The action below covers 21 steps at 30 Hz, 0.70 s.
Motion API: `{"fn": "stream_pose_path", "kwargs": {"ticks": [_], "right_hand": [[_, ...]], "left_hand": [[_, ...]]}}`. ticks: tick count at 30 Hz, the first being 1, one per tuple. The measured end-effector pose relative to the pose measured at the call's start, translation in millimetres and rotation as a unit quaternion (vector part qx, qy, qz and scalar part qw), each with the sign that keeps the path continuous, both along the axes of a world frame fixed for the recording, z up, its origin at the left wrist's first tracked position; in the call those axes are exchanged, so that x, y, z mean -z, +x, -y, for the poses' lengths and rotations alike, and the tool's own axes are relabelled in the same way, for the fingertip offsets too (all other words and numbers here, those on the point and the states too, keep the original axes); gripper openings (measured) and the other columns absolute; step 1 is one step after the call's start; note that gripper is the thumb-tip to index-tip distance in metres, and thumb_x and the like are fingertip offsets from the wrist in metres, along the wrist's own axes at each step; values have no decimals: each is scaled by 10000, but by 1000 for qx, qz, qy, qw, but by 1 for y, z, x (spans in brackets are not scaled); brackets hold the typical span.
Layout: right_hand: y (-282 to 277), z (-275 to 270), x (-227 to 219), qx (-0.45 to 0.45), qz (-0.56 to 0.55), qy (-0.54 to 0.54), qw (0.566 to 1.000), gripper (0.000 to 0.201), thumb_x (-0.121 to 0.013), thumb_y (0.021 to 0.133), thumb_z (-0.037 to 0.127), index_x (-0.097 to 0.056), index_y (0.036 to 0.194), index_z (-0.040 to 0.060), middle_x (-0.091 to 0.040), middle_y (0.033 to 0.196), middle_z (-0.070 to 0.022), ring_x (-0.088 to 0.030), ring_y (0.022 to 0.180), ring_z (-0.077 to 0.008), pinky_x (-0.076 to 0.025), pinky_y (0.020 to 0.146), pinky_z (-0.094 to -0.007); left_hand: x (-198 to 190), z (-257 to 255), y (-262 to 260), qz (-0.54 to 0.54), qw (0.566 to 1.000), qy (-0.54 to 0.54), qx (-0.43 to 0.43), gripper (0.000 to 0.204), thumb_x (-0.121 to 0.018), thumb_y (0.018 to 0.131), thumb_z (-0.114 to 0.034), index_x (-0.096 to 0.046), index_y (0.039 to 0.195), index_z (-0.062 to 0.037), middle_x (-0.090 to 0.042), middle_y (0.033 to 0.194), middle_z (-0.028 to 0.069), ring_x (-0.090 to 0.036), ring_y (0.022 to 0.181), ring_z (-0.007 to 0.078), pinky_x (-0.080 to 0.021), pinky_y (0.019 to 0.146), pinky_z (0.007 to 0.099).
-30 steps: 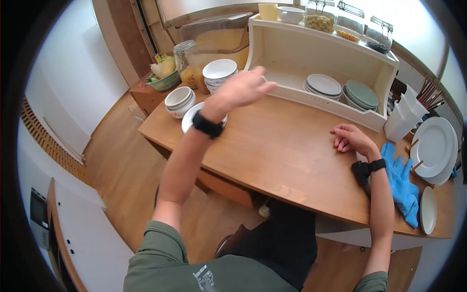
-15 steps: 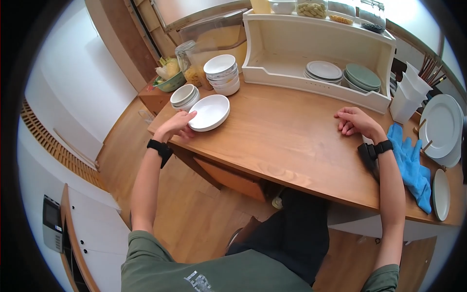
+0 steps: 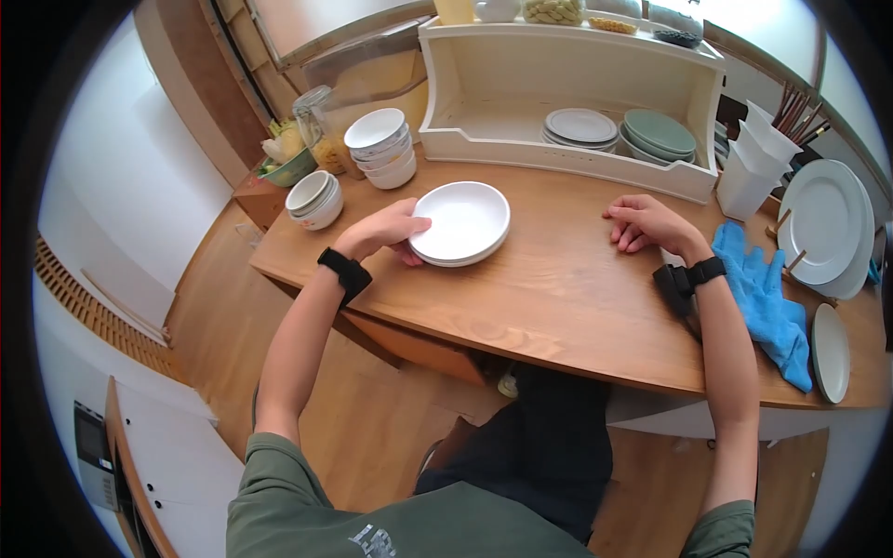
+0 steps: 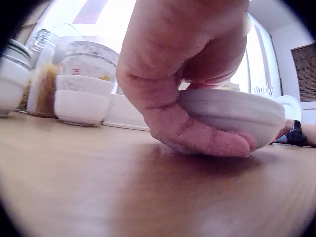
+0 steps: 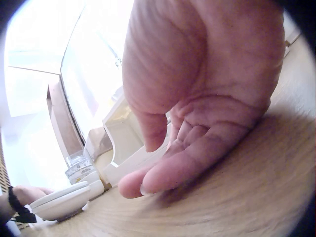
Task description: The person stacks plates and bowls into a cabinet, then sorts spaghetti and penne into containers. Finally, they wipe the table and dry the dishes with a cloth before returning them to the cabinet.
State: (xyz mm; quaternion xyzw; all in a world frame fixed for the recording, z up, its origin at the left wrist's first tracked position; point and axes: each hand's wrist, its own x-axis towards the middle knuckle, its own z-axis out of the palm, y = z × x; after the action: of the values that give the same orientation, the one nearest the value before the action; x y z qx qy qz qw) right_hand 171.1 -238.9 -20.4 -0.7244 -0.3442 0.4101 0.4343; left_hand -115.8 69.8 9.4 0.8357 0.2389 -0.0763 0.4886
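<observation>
The left hand grasps the white dishes at their left rim, thumb over the edge and fingers curled beneath; the dishes, shallow and stacked, are level at the left-centre of the table, though whether their base touches the wood cannot be told. The right hand, well apart from them, lies on the table with fingers loosely bent, grasping nothing. Just beside the right wrist lies a blue glove, with an oval dish next to it at the table's right end. Beyond the left hand stand two stacks: the small bowls and, farther back, the taller bowls. At the right, large plates stand upright near a white holder of chopsticks. Behind, the cream shelf contains grey plates and, to their right, green bowls; jars line its top.
</observation>
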Motion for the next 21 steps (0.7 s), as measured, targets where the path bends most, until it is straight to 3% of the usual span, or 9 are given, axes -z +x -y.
{"fn": "stream_pose_path", "kwargs": {"ticks": [3, 9, 13, 14, 17, 18, 20, 21], "right_hand": [[-3, -1, -3, 1, 4, 0, 1000, 382, -480, 1006, 353, -539, 1178, 17, -650, 802, -54, -637, 624, -93, -525, 541, -199], [-22, -5, -11, -20, -19, -11, 1000, 522, -431, 1003, 467, -435, 1299, 37, -659, 856, -113, -664, 648, -148, -544, 538, -239], [-34, -11, -10, -5, 18, -20, 1000, 493, -528, 968, 366, -422, 1319, 37, -632, 886, -84, -655, 622, -131, -530, 510, -214], [-31, -11, -7, 22, 8, -22, 999, 475, -551, 932, 271, -433, 1328, 38, -622, 859, -67, -634, 589, -114, -515, 494, -211], [-27, -12, -4, 47, 21, -19, 999, 448, -550, 904, 215, -465, 1303, 30, -604, 829, -48, -598, 555, -94, -496, 479, -212], [-29, -12, -4, 64, 22, -14, 998, 424, -551, 880, 190, -496, 1265, 21, -581, 800, -31, -536, 507, -82, -452, 448, -212], [-24, -12, 0, 75, 23, 1, 997, 367, -539, 880, 180, -513, 1206, 14, -584, 769, -38, -535, 504, -93, -435, 437, -226], [-23, -13, 0, 81, 23, 22, 996, 313, -527, 880, 170, -530, 1146, 6, -588, 737, -44, -533, 502, -103, -418, 426, -240]], "left_hand": [[-1, 9, 41, -45, 997, -4, 63, 409, -486, 971, -268, -486, 1231, 48, -656, 894, 119, -672, 652, 165, -580, 552, 273], [1, 44, 114, -30, 991, 35, 128, 400, -484, 967, -298, -567, 1132, 56, -675, 865, 117, -677, 632, 187, -586, 564, 283], [7, 59, 141, -20, 988, 7, 154, 379, -461, 976, -281, -559, 1134, 49, -674, 841, 117, -667, 605, 169, -578, 537, 278], [7, 59, 145, -35, 986, 25, 160, 371, -452, 980, -276, -557, 1128, 48, -671, 830, 112, -661, 591, 159, -570, 519, 273], [9, 62, 148, -25, 985, 40, 168, 349, -431, 988, -266, -555, 1081, 46, -643, 764, 81, -620, 522, 129, -528, 450, 257], [12, 60, 148, -11, 983, 48, 175, 357, -429, 992, -280, -545, 1078, 46, -624, 738, 68, -600, 504, 124, -511, 434, 254], [13, 63, 145, 6, 982, 49, 183, 366, -428, 997, -294, -535, 1076, 46, -605, 712, 55, -581, 485, 119, -494, 418, 251], [13, 66, 143, 46, 989, 34, 138, 416, -417, 1003, -352, -523, 1074, 44, -588, 685, 54, -561, 466, 118, -478, 408, 248]]}}
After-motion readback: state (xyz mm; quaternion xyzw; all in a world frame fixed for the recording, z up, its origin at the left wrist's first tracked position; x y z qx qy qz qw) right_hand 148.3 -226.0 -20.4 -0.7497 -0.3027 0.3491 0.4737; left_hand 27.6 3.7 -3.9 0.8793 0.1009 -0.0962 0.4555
